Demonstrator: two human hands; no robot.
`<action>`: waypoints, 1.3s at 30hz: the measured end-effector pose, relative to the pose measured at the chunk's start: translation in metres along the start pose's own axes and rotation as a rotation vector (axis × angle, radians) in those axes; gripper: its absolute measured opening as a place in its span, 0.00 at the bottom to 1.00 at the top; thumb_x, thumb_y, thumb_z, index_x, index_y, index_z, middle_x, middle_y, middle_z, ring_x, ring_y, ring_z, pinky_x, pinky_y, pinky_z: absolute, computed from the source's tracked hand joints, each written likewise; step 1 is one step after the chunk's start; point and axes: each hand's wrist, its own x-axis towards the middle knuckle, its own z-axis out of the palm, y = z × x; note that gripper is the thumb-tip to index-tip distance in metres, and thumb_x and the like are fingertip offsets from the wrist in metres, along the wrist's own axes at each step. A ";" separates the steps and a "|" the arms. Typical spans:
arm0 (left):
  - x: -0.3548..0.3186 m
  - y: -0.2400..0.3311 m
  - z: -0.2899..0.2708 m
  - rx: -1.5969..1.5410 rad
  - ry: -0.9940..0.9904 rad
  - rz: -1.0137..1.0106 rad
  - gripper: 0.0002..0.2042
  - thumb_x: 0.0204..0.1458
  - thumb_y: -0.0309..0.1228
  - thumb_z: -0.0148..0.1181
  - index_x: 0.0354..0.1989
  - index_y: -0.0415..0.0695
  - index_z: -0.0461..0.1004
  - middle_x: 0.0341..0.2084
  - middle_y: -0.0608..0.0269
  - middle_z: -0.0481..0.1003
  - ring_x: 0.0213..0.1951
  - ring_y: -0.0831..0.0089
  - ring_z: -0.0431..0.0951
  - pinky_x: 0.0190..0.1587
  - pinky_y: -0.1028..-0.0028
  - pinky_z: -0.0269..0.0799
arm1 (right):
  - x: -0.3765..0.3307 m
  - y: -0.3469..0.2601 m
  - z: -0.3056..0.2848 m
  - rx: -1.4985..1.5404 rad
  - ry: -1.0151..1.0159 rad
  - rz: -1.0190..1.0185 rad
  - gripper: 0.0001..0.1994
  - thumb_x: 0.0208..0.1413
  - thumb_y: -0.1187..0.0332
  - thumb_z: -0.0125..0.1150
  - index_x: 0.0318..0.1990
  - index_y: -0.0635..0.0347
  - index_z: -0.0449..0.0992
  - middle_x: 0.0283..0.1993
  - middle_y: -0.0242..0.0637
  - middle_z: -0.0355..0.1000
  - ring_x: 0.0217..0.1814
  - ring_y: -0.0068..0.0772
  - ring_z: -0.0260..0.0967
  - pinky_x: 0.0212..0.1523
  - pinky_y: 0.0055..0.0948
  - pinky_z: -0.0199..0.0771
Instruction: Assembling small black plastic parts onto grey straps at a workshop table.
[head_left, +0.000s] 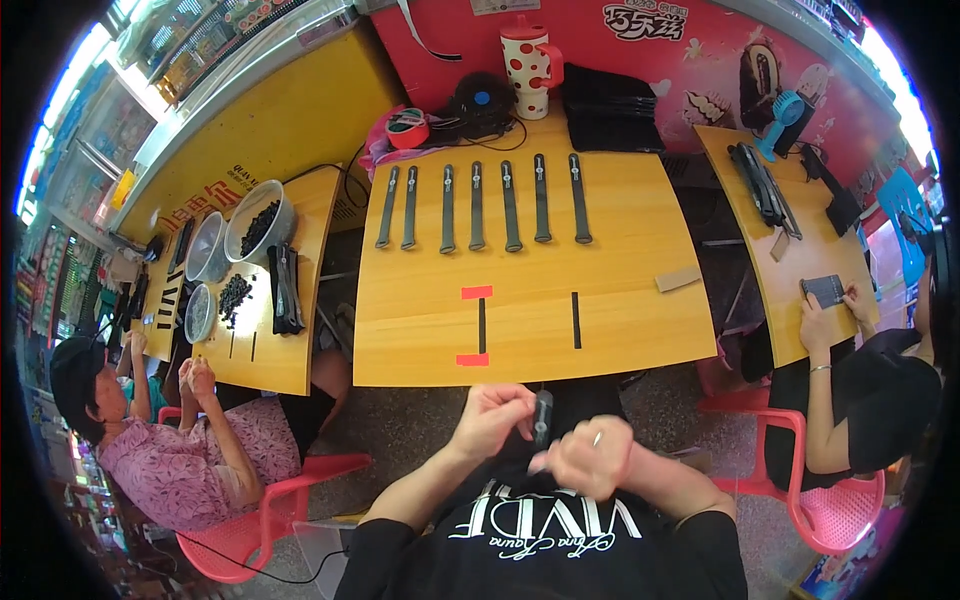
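Just off the near edge of the wooden table, in front of my chest, a dark strap with a rounded end is held between my hands. My left hand is closed in a pinch at its left side, near the rounded end. Closed like a fist and slightly blurred, my right hand grips lower down, its thumb against the strap; the strap's lower part is hidden. Several similar dark straps lie in a row across the table's far half, rounded ends pointing away.
Two red tape pieces and thin black strips mark the near tabletop. A brown card piece lies at right. Behind stand a spotted tumbler, a black fan-like object and black bags. People sit at side tables.
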 end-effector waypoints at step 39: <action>-0.010 0.025 0.019 0.606 0.053 0.321 0.03 0.53 0.18 0.56 0.30 0.32 0.75 0.25 0.62 0.74 0.23 0.80 0.75 0.24 0.82 0.69 | 0.014 0.022 -0.027 0.039 -0.768 0.640 0.22 0.54 0.47 0.59 0.26 0.59 0.72 0.24 0.40 0.69 0.24 0.41 0.72 0.23 0.35 0.68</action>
